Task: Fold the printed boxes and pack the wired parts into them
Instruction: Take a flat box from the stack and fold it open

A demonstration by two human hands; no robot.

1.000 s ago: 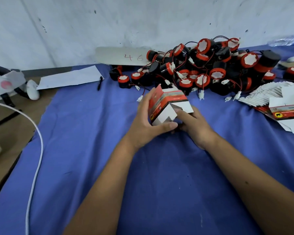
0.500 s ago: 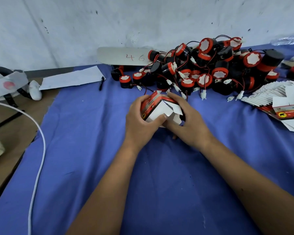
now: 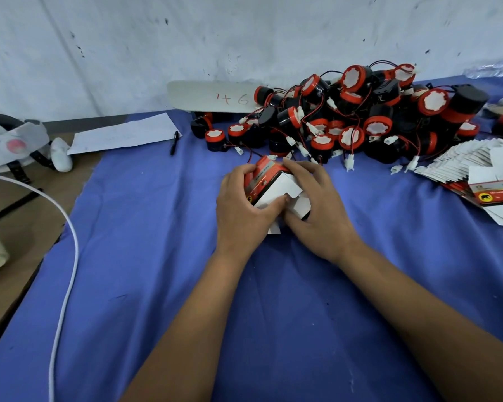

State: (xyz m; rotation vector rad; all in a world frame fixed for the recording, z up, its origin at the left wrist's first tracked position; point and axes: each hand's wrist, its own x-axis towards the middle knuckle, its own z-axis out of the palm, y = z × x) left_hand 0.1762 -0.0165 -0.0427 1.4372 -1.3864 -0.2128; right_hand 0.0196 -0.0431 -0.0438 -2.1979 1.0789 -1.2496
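Observation:
A small red and white printed box (image 3: pixel 269 185) sits between both hands over the blue cloth (image 3: pixel 145 256), its white end flaps facing me. My left hand (image 3: pixel 241 211) grips its left side, thumb pressing a white flap. My right hand (image 3: pixel 317 210) wraps over the top and right side, fingers curled on the box. A heap of black and red round wired parts (image 3: pixel 357 117) with white connectors lies just behind. A fanned stack of flat printed boxes (image 3: pixel 482 172) lies at the right.
A white board marked 46 (image 3: pixel 212 95) leans at the wall. A paper sheet (image 3: pixel 125 134) and a black pen (image 3: pixel 173 142) lie at the back left. A white cable (image 3: pixel 67 248) runs down the left edge. A headset (image 3: pixel 15 143) sits far left.
The box has come down and toward me, and its flaps have been folded further in. My right hand moved from under the box to over its top and right side.

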